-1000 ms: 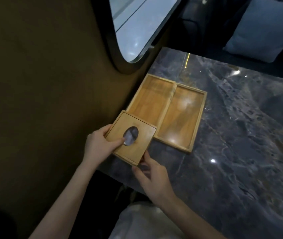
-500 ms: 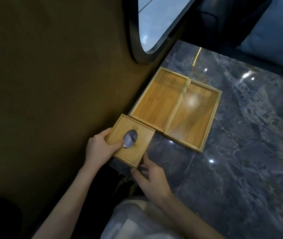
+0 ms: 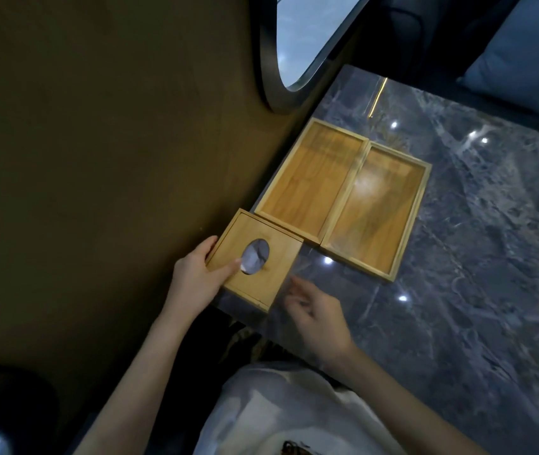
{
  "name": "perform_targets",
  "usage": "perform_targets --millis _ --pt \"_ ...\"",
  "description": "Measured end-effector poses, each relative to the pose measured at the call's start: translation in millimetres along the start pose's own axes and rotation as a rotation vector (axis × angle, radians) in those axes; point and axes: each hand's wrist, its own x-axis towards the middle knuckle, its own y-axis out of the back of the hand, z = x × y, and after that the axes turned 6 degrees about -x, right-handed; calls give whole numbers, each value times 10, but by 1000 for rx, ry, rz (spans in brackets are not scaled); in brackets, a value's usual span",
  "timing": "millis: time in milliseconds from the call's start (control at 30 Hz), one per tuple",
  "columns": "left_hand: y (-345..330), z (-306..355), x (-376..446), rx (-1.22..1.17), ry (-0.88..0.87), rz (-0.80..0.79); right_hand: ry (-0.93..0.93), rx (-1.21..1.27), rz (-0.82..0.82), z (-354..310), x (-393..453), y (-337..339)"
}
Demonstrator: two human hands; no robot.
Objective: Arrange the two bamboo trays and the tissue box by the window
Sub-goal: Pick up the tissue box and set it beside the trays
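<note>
Two shallow bamboo trays lie side by side on the dark marble table point(image 3: 478, 257). The left tray point(image 3: 310, 182) runs along the brown wall, and the right tray point(image 3: 376, 211) touches its long side. A square bamboo tissue box point(image 3: 268, 277) with an oval hole showing white tissue sits at the table's near corner, against the left tray's near end. My left hand point(image 3: 195, 277) grips the box's left side, thumb on its top near the hole. My right hand point(image 3: 314, 310) hovers just right of the box, fingers apart and blurred, off the box.
An oval window point(image 3: 301, 37) with a dark frame sits in the brown wall point(image 3: 113, 159) above the trays. A blue-grey cushion point(image 3: 530, 50) lies on the seat beyond the table. The table's near edge runs just below the box, above my lap.
My right hand has come off the box's near edge and moved back to the right. The left hand still holds the box, which now sits closer to the wall.
</note>
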Motion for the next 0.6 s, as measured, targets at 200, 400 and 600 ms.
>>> perform_targets --millis 200,400,600 --pt "38 -136 -453 -274 -10 248 -138 188 165 -86 416 503" --pt "-286 -336 -549 -1024 390 187 -225 144 5 -191 669 550" --pt "-436 -277 -447 -1014 357 70 -166 -38 -53 -225 690 407"
